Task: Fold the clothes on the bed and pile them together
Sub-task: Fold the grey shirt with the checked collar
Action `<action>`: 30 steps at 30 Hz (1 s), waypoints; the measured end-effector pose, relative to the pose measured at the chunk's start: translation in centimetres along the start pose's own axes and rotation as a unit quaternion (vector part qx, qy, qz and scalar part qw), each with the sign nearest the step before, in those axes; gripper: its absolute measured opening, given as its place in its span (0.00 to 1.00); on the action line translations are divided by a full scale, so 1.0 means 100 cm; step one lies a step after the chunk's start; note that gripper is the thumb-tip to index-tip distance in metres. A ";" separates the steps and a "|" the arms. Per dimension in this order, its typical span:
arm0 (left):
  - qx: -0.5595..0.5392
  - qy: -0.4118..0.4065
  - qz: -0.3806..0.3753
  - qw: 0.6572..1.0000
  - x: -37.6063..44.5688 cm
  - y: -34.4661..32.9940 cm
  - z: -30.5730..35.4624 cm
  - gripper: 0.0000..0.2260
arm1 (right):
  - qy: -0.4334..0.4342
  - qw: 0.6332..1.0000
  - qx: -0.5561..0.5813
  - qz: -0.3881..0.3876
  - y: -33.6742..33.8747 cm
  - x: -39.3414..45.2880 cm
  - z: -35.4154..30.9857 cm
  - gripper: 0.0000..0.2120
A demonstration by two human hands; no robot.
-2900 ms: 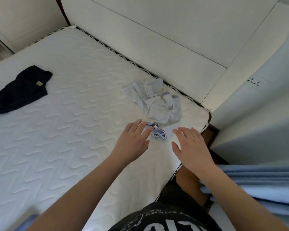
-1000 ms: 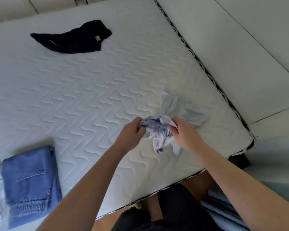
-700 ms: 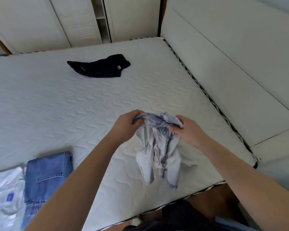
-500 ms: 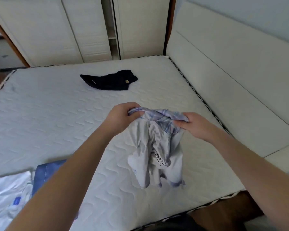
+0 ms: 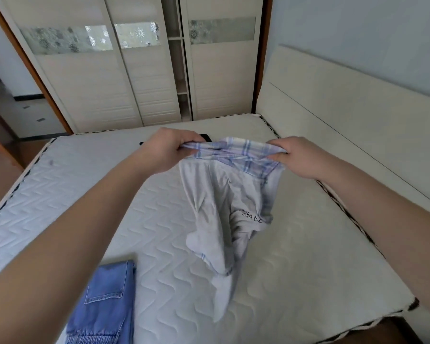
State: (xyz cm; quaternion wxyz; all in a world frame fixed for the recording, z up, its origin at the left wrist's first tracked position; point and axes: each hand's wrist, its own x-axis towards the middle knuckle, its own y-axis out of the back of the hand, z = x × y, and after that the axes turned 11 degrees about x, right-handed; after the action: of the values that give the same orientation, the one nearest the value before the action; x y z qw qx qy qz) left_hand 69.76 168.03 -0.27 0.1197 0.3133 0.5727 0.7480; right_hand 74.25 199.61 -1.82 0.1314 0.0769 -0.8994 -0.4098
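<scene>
I hold one pale garment [image 5: 224, 209] up in the air with my two hands, above the bed [image 5: 159, 219]. My left hand [image 5: 168, 150] has its grip clamped on the left end of the plaid band at the top of the garment, the fingers curled round the cloth. My right hand [image 5: 296, 156] has its grip clamped on the right end of the same band, at about 3 o'clock from the left hand. The band is stretched between the two hands, and the grey-white body of the garment hangs down from it toward 6 o'clock, twisted and wrinkled. Some dark letters are printed on it, but I cannot read them surely. Whether the lowest tip touches the mattress, I cannot tell.

I count three pieces of clothing. The second is one folded pair of blue jeans [image 5: 102, 309], lying flat on the bed at about 7 o'clock from the hanging garment, near the close edge. The third is one dark garment [image 5: 206, 137], mostly hidden behind my left hand, at 12 o'clock on the far part of the mattress; only a small black corner shows.

Behind the bed stands one wardrobe [image 5: 124, 70] with three sliding doors. One pale headboard [image 5: 345, 115] runs along the right side.
</scene>
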 end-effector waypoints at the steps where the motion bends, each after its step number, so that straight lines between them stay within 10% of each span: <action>1: 0.010 -0.003 0.002 1.000 0.003 0.004 -0.002 0.10 | 0.011 1.000 -0.026 -0.001 0.004 0.003 -0.003 0.11; 11: -0.096 0.092 0.059 0.989 0.036 0.008 0.009 0.07 | -0.066 0.987 -0.131 0.068 0.036 0.028 -0.001 0.24; 18: -0.192 0.155 0.085 0.965 0.050 -0.003 0.020 0.09 | -0.089 0.992 0.059 0.069 0.042 0.041 0.012 0.16; 24: -0.167 0.126 -0.116 0.971 0.045 -0.003 0.023 0.05 | -0.092 0.946 0.291 0.106 0.031 0.057 0.024 0.05; 30: -0.497 0.213 -0.073 0.838 0.049 -0.022 0.045 0.07 | -0.111 0.894 0.426 0.083 0.003 0.061 0.031 0.10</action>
State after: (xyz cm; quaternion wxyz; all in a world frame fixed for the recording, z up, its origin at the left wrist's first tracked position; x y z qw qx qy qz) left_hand 68.30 174.86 -0.04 0.1888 0.0014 0.1562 0.9695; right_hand 67.48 200.55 -2.53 0.0192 0.0045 -0.9996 0.0195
